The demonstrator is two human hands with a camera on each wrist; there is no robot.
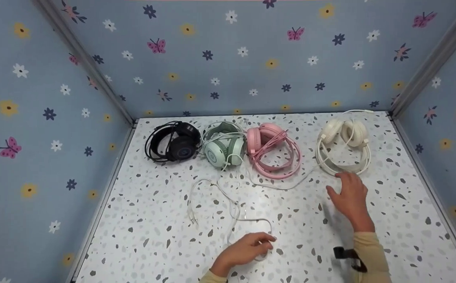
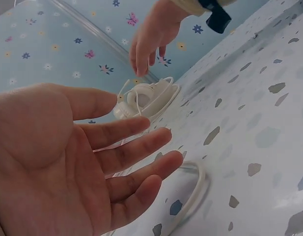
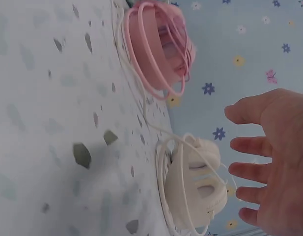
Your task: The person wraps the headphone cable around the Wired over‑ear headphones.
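My right hand hovers just in front of the white headphones, fingers spread and relaxed, holding nothing. In the right wrist view, a gap shows between those fingers and the white headphones. Low in the head view, my left hand is over a loose white cable on the table. The left wrist view shows its palm empty and its fingers loosely bent, with a stretch of white cable beyond them. This cable runs in loops across the middle and up toward the headphones.
Pink headphones, mint green headphones and black headphones stand in a row to the left of the white pair, near the back wall. Flower-patterned panels enclose the speckled table at the back and both sides.
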